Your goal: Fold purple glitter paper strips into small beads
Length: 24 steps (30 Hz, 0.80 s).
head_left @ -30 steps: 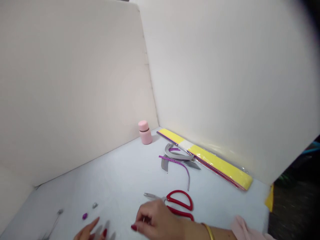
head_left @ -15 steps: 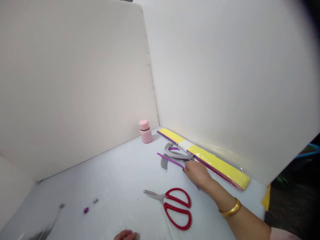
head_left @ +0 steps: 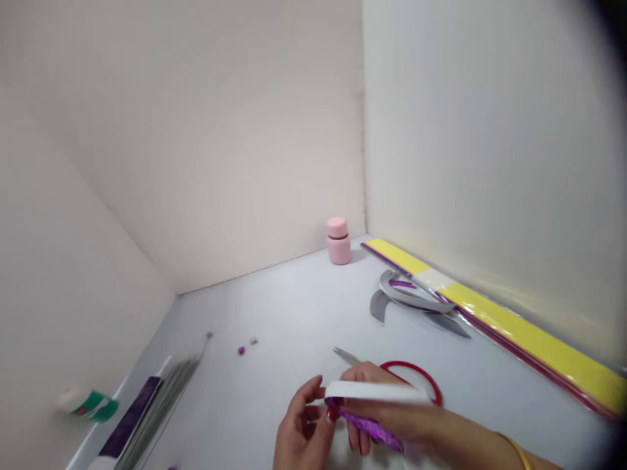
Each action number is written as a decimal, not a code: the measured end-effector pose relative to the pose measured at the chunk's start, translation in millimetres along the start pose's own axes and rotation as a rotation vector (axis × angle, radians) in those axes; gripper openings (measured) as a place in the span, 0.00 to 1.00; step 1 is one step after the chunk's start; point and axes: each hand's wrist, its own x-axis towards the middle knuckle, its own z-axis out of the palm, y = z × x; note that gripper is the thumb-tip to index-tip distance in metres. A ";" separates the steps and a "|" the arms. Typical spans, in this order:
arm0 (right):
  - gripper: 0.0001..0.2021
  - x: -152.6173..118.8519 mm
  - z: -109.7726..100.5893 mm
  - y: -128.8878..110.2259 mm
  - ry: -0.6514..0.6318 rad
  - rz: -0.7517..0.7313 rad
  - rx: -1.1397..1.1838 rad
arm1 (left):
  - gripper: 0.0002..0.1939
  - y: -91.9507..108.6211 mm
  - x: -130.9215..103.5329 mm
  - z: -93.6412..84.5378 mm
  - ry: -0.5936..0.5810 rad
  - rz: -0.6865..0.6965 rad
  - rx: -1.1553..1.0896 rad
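A shiny purple paper strip [head_left: 372, 427] with a white back is bent over between my hands, near the bottom of the view. My left hand [head_left: 306, 427] pinches it close to the bend, thumb against the purple side. My right hand [head_left: 367, 408] meets it there, its fingers closed around the strip and partly covered by the white side. Behind my right hand lie scissors [head_left: 412, 365] with red handles, their blade tips pointing left; the hand hides their middle.
Curled grey strips [head_left: 416, 301] lie beside a long yellow paper pack [head_left: 519, 333] along the right wall. A pink bottle [head_left: 339, 243] stands in the back corner. Left are a small purple piece [head_left: 241, 350], a silver piece [head_left: 253, 341], thin grey stems [head_left: 166, 398] and a green-white tube [head_left: 93, 405].
My right hand has come back from the grey strips with the purple strip, toward the near edge. My left hand has risen into view and taken hold of it. The view has swung left.
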 end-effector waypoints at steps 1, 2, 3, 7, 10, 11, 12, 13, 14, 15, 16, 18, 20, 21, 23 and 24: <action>0.15 2.8 7.2 3.5 -0.020 0.011 0.000 | 0.24 2.7 0.3 -0.8 -0.009 -0.019 -0.041; 0.15 5.4 13.0 6.8 -0.021 0.018 -0.012 | 0.20 4.4 0.6 -2.1 -0.010 -0.045 -0.048; 0.15 7.8 17.4 9.7 -0.002 0.026 -0.044 | 0.18 5.1 0.9 -3.8 0.003 -0.079 -0.050; 0.14 13.7 24.6 15.9 0.083 0.029 -0.112 | 0.17 1.4 3.9 -7.5 0.032 -0.209 -0.048; 0.11 14.9 23.2 16.8 0.119 -0.023 -0.151 | 0.16 -1.0 7.7 -7.1 0.038 -0.226 -0.033; 0.11 15.1 22.1 17.2 0.113 -0.034 -0.162 | 0.17 -1.0 8.8 -7.1 0.040 -0.233 -0.026; 0.10 15.4 20.9 17.7 0.103 -0.035 -0.171 | 0.18 -0.5 9.6 -7.4 0.043 -0.244 -0.019; 0.09 15.8 19.5 18.4 0.095 -0.035 -0.180 | 0.20 0.2 10.2 -7.9 0.045 -0.255 -0.009; 0.09 16.3 18.0 19.1 0.087 -0.037 -0.183 | 0.21 1.0 10.7 -8.7 0.047 -0.264 0.002; 0.09 16.8 16.5 19.8 0.087 -0.048 -0.174 | 0.22 1.8 11.0 -9.6 0.048 -0.273 0.008; 0.09 17.2 15.0 20.2 0.098 -0.069 -0.153 | 0.22 2.5 11.3 -10.5 0.051 -0.289 -0.005; 0.10 17.6 11.7 19.5 0.132 -0.124 -0.067 | 0.23 3.5 12.4 -12.1 0.060 -0.341 -0.070; 0.10 16.9 7.7 16.7 0.158 -0.154 0.075 | 0.24 4.4 14.1 -13.6 0.080 -0.380 -0.186; 0.10 16.4 5.2 14.8 0.172 -0.153 0.152 | 0.24 5.1 15.2 -14.4 0.106 -0.395 -0.267; 0.10 15.5 -1.1 11.3 0.231 -0.160 0.309 | 0.21 7.7 17.2 -17.1 0.180 -0.419 -0.456; 0.09 15.4 -4.9 10.1 0.266 -0.171 0.390 | 0.19 9.5 18.2 -19.2 0.225 -0.453 -0.560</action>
